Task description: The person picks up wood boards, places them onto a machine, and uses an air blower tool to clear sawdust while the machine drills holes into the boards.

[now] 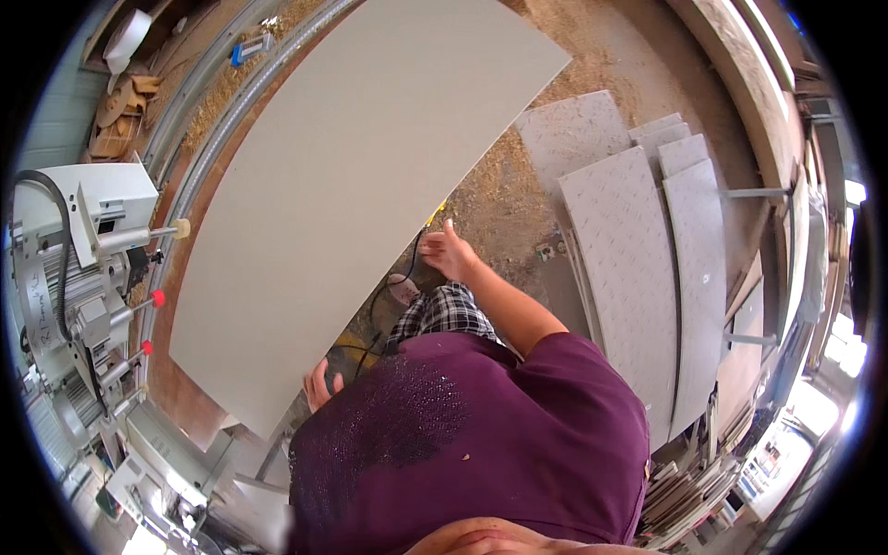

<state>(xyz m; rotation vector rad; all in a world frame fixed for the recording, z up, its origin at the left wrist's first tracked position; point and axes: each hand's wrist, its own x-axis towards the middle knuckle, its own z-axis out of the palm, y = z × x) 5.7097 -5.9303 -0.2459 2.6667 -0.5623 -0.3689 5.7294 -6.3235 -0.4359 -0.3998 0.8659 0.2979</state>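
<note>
A large pale flat board [361,139] lies at a slant in front of me, its long near edge running from lower left to upper right. My right hand [448,253] is at the middle of that edge, thumb stretched up and fingers pointing toward the board. It looks open; whether the fingertips touch the edge I cannot tell. My left hand [319,384] is beside the lower part of the same edge, mostly hidden by my purple shirt [518,435]. Its visible fingers are apart, with nothing seen in them.
Machinery with red-tipped rods [157,298] stands along the left. Several grey panels [624,268] lie stacked at the right, with a wooden beam [740,83] beyond. A black cable [413,254] runs by my shoe [402,289]. Sawdust [592,46] covers the far floor.
</note>
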